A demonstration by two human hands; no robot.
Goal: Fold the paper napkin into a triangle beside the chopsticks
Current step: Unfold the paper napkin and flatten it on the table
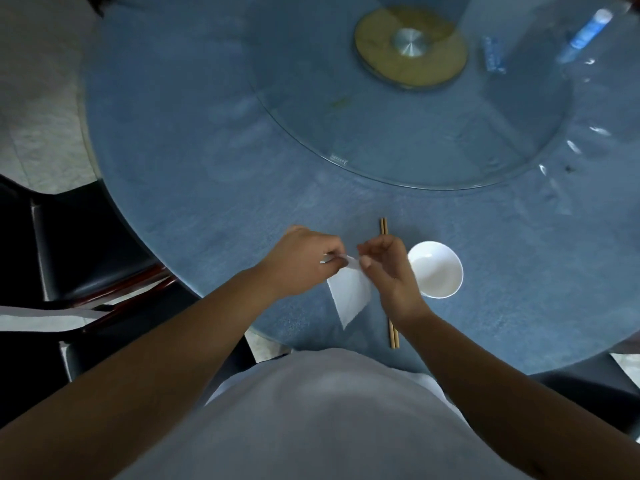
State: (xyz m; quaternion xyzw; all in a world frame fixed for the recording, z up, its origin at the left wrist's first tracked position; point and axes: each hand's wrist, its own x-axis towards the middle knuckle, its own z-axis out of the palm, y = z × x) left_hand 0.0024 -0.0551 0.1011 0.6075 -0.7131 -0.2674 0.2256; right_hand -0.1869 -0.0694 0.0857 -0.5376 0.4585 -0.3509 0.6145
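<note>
A white paper napkin (349, 292) hangs just above the blue table near its front edge, its lower corner pointing toward me. My left hand (304, 261) pinches the napkin's upper left corner. My right hand (384, 265) pinches its upper right edge between thumb and fingers. A pair of wooden chopsticks (393, 332) lies on the table just right of the napkin, running away from me; my right hand and wrist cover their middle, and their far tips show beyond the hand.
A white bowl (437, 270) stands right of the chopsticks. A glass turntable (346, 133) with a brass hub (410, 46) fills the table's far half, with a plastic bottle (585, 32) on it. Dark chairs (69, 254) stand at left.
</note>
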